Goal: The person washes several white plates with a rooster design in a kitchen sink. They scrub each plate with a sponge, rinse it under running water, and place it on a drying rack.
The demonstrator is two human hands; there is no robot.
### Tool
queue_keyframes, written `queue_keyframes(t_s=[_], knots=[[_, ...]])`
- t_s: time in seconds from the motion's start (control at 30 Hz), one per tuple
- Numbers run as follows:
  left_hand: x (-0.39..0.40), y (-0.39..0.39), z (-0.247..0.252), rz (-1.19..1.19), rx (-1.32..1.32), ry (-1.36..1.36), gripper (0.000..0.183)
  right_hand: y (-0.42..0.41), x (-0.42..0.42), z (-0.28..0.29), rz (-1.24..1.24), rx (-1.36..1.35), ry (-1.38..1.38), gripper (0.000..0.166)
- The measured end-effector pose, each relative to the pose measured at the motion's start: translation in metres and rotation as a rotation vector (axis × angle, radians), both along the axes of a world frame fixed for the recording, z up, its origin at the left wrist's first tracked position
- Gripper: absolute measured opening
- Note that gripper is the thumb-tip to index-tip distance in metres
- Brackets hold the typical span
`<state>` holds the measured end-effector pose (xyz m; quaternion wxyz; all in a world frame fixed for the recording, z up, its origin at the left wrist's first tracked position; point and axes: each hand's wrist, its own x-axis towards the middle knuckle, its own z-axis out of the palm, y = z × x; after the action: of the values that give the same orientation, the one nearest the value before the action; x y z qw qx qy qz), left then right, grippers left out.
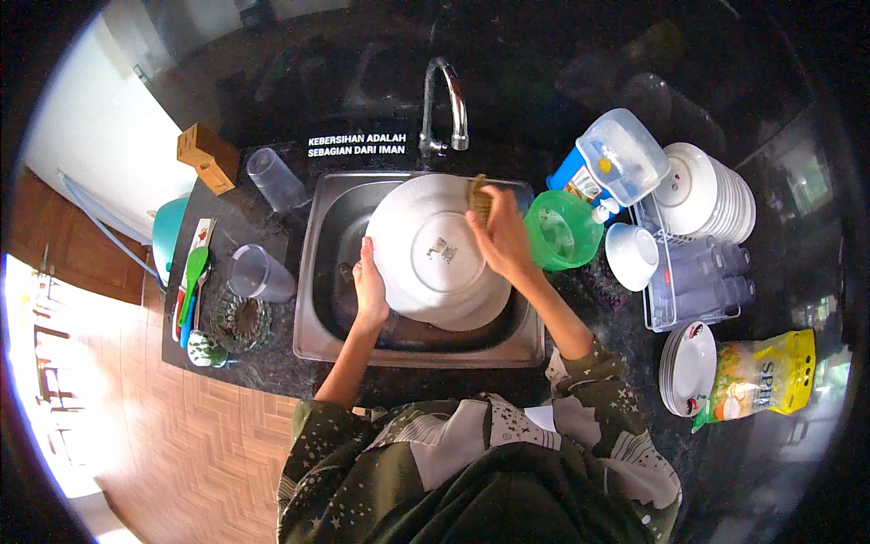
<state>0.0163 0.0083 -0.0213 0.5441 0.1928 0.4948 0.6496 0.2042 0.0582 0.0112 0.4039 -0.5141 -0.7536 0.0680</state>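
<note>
My left hand (370,282) grips the left edge of a large white plate (414,204), tilted over the sink with its underside and printed mark facing me. Against the plate's upper right edge, my right hand (503,234) holds a yellowish scouring sponge (481,198). Another white dish (479,316) shows partly beneath the plate. Below lies the stainless steel sink (319,350), its basin largely hidden. Just right of my right hand stands a green plastic container (564,231) with suds inside.
A chrome faucet (445,102) arches behind the sink. To the right are a white bowl (632,257), a wire rack (656,316) with plates and cups, stacked saucers (690,370) and a yellow-green bag (761,377). Leftward stand plastic cups (262,272), a glass dish (241,323) and utensils (194,285).
</note>
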Motion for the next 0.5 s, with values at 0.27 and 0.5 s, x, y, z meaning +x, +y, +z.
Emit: queue_keyframes(t_s=[0.27, 0.5], knots=[[0.004, -0.003, -0.029, -0.097, 0.060, 0.251, 0.038, 0.010, -0.041, 0.010, 0.248, 0.004, -0.178, 0.019], [0.013, -0.004, -0.020, -0.051, 0.069, 0.201, 0.042, 0.010, -0.032, 0.012, 0.184, -0.030, -0.207, 0.016]])
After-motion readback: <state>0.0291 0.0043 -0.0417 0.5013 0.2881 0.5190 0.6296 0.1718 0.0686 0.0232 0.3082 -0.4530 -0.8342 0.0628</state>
